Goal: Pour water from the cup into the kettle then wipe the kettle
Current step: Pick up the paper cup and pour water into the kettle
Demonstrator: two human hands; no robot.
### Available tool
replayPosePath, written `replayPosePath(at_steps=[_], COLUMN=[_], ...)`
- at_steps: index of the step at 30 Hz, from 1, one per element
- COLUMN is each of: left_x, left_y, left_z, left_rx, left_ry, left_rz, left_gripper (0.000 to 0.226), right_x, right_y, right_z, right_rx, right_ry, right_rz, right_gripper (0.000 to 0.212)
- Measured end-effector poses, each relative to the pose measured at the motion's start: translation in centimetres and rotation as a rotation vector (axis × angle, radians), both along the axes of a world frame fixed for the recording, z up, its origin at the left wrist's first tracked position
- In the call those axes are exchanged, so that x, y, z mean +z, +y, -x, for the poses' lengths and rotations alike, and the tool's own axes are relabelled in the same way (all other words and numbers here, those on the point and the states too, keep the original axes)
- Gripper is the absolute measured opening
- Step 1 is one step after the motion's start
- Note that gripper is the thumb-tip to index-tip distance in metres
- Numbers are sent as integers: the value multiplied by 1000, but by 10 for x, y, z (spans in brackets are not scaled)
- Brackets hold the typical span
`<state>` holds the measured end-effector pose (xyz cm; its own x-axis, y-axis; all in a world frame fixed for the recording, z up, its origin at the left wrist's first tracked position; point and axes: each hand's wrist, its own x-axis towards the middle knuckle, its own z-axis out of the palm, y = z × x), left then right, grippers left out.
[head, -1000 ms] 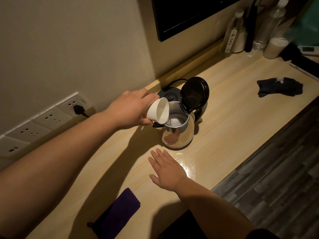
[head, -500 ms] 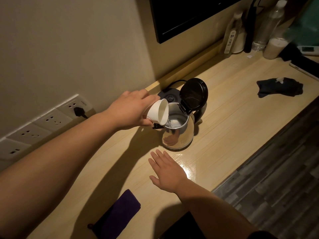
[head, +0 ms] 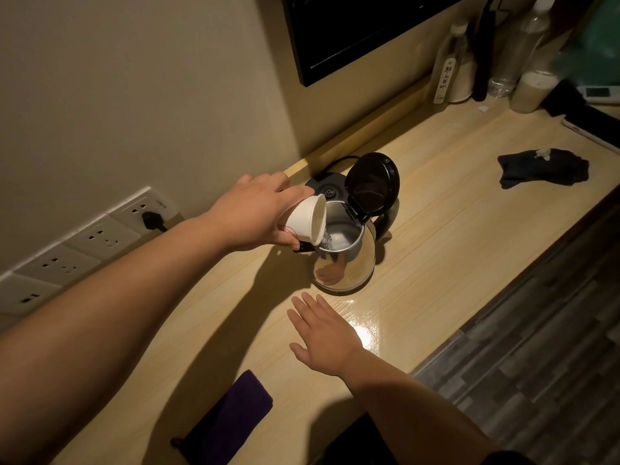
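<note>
At frame centre the left hand gripped the tipped cup over the open kettle while the right hand lay flat and empty below, so a wobble risked spilling water past the rim.

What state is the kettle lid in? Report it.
Open. The black lid stands hinged up behind the steel kettle mouth, while the left hand tips the paper cup over it.

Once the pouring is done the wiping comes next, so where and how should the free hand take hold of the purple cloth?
Probably at the purple cloth's far end, the end nearest the open right hand. It lies flat and folded on the table, so come from above and pinch that edge. The left hand holds the cup over the kettle.
</note>
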<state>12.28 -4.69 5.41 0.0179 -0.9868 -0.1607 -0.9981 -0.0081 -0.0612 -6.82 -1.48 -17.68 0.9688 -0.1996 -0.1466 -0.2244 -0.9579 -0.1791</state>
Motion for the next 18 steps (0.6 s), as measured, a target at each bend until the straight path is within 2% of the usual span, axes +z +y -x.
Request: replayPosePath(at_steps=[14,18], left_x=[8,9], left_y=[-12,-19], left_z=[8,13], left_rx=[-59,-98], left_ry=[-91,-189], left_rz=[-49,-70], left_gripper=[90,92], right_x=[-3,-5], right_y=[-1,-1], right_z=[0,1], right_rx=[7,9], right_ry=[-26,-42], right_rz=[-24,-28], right_gripper=[69,69])
